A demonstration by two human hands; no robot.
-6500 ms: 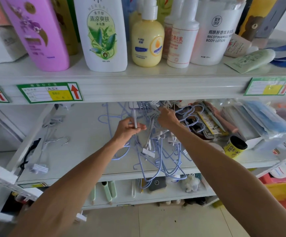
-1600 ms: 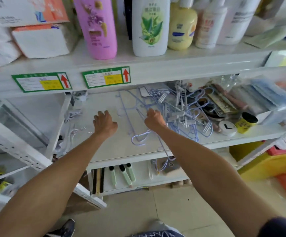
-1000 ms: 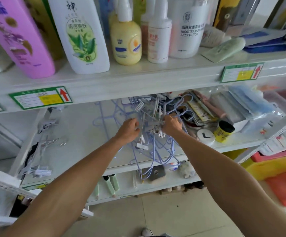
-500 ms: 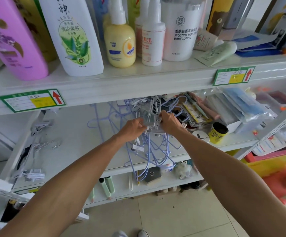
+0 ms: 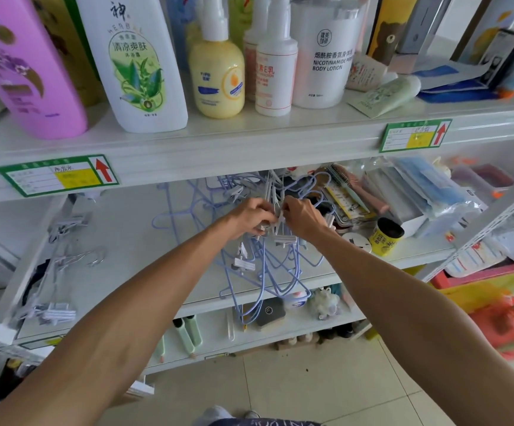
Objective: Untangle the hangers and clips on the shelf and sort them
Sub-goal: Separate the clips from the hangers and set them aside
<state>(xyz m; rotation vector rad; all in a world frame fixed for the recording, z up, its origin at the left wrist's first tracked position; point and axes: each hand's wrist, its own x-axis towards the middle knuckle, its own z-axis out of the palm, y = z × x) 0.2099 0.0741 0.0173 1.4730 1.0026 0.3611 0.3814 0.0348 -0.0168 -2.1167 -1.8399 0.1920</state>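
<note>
Head view: left hand [image 5: 251,215], right hand [image 5: 303,216], fingers [image 5: 263,209] tight on tangled hangers [image 5: 261,272] over white shelf [image 5: 126,241]

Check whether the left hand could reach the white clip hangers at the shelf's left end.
Probably yes: nothing upright stands on the shelf between the left hand and the white clip hangers. It grips the blue hanger tangle, though, and must let go first.
</note>
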